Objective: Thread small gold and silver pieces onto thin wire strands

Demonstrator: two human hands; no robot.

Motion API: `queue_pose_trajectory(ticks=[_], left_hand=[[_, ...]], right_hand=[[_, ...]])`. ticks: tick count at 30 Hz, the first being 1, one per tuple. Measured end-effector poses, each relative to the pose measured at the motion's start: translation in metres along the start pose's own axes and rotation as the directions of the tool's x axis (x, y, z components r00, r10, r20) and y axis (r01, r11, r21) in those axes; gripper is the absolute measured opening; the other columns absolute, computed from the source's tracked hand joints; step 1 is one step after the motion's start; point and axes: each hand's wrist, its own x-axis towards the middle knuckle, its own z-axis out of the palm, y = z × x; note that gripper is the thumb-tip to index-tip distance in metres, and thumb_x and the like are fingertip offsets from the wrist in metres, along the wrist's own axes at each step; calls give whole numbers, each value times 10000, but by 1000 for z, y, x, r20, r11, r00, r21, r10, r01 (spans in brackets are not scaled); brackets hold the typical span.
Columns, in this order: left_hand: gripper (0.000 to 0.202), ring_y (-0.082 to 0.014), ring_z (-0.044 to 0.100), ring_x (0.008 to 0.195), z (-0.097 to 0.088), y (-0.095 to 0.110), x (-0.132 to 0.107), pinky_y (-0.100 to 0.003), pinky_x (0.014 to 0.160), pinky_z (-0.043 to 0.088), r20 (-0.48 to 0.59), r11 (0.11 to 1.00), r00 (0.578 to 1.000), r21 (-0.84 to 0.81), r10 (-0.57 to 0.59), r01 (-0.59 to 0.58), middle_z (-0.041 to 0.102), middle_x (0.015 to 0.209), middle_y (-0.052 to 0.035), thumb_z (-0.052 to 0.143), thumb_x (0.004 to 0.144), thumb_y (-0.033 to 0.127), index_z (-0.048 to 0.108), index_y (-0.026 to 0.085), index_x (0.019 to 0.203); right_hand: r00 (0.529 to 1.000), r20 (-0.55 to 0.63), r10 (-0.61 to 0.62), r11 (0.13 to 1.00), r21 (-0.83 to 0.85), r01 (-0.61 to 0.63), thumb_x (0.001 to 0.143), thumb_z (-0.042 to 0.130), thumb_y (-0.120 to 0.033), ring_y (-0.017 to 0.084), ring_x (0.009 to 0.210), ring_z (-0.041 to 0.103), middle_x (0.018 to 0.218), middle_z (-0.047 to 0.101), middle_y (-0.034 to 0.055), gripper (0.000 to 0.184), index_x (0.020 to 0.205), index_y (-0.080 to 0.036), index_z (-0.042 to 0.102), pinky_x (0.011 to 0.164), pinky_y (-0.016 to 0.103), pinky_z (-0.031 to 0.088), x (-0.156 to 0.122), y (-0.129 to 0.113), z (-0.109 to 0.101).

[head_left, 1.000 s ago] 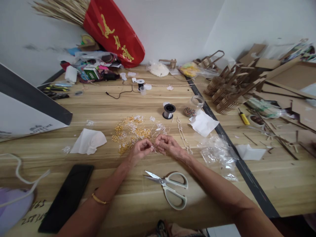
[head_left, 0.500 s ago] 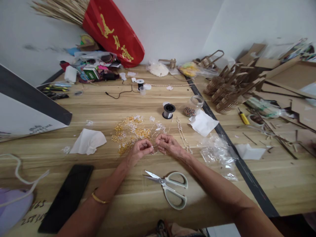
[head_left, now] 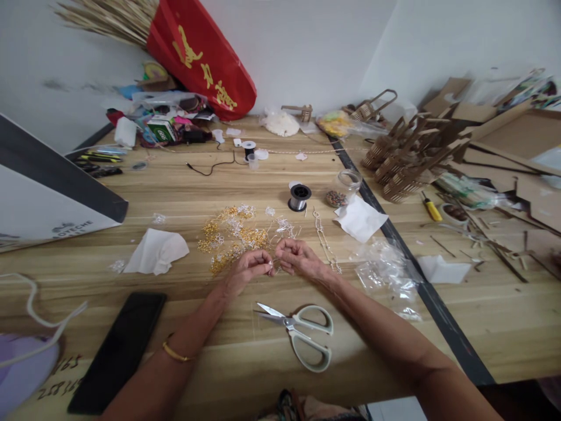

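Observation:
My left hand (head_left: 255,262) is closed in a pinch around a small shiny beaded piece (head_left: 270,266), too small to make out fully. Almost touching it, my right hand (head_left: 298,257) also pinches, with thumb and forefinger together at the same piece; its fingers hide most of it. Just beyond both hands lies a loose heap of gold and silver beads (head_left: 254,237), with thin silver pieces (head_left: 286,227) at its right end. To the right, a beaded chain (head_left: 322,237) stretches along the wood. Scissors (head_left: 287,321) with pale handles lie parted, nearer my body.
A spool of wire (head_left: 300,197) and a glass jar (head_left: 346,186) stand behind the beads. White cloths (head_left: 156,251) and clear plastic bags (head_left: 390,275) flank the hands. A black phone (head_left: 118,351) lies front left. Small woven baskets (head_left: 401,164) crowd the right.
The fingers of my left hand have shifted slightly, and the small beaded piece between the hands shows less. Everything else on the table stays put.

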Motion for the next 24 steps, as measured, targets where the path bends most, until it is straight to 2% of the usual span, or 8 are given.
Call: queue_pose_trajectory(ticks=[10,17,24], left_hand=[[215,-157,579,704,1,0,-1,-275,701,441,8,1000,1000,27,11,-12,618,709,-27,611,777,359,591,146,762],[227,-148,571,686,4,6,0,-265,686,437,-68,995,997,98,32,-25,613,682,-14,610,790,370,604,150,732],[210,-145,569,679,4,4,1,-266,681,430,-109,997,993,70,38,-31,628,685,-17,627,777,348,606,148,719]], right_hand=[[1000,-12,-20,998,-57,20,810,615,-478,59,411,356,502,428,-82,327,792,-166,517,417,194,286,1,9,1],[998,-41,-52,988,-146,46,838,583,-466,58,414,359,505,445,-78,311,794,-167,510,420,193,267,-1,3,4],[1000,-5,-21,997,71,21,799,643,-430,55,431,352,508,419,-81,301,754,-168,500,428,188,270,1,3,3]])
